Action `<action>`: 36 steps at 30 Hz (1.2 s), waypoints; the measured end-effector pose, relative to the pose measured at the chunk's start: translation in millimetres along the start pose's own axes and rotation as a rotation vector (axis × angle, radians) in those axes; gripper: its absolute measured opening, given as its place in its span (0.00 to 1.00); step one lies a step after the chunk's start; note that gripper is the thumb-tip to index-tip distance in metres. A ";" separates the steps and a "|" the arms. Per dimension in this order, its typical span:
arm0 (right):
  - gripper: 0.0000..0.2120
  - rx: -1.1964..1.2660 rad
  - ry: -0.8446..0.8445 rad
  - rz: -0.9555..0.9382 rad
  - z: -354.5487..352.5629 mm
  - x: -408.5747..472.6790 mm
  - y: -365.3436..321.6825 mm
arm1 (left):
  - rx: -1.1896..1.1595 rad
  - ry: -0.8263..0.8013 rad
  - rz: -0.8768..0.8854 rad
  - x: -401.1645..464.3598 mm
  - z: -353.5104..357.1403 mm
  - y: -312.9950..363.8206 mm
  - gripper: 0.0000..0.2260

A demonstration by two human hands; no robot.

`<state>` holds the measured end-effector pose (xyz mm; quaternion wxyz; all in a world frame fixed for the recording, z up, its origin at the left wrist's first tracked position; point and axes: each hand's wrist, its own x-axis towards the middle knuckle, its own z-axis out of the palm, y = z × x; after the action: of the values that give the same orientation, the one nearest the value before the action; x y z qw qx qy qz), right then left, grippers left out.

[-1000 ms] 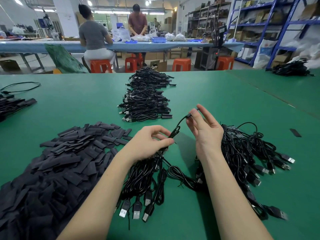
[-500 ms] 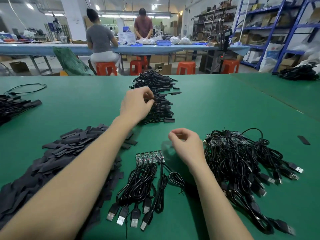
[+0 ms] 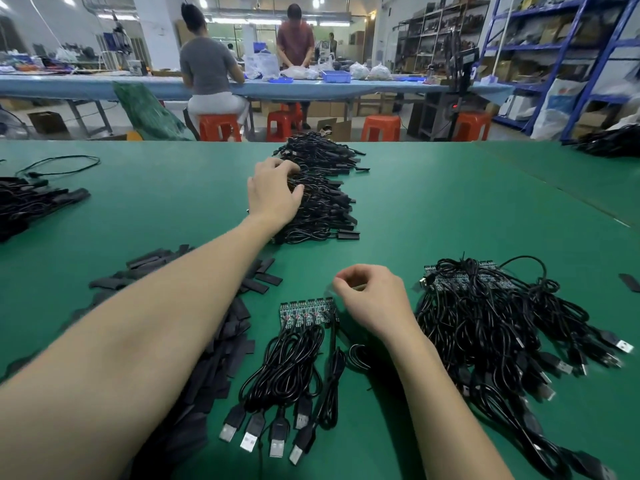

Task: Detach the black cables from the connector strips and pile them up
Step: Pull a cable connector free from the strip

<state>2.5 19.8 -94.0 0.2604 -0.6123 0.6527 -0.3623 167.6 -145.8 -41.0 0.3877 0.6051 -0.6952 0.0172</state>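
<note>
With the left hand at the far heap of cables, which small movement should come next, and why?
Probably the left hand should let go at the far heap of loose black cables and come back to the near green connector strip. Several black cables with silver plugs are attached to it, and the right hand waits beside it with curled fingers.

You have two hands, one green circuit-board connector strip (image 3: 307, 312) wired to black cables with four silver USB plugs (image 3: 250, 441) showing, four orange plastic stools (image 3: 381, 127).
</note>
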 end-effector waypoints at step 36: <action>0.11 0.954 -0.500 0.294 -29.4 -9.7 -7.6 | -1.259 -0.914 -0.496 -138.0 -59.1 15.7 0.07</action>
<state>-14.8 34.0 -71.3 0.7035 -0.3963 0.4132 -0.4211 180.3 1.8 -70.0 0.3255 0.3574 -0.5097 -0.7117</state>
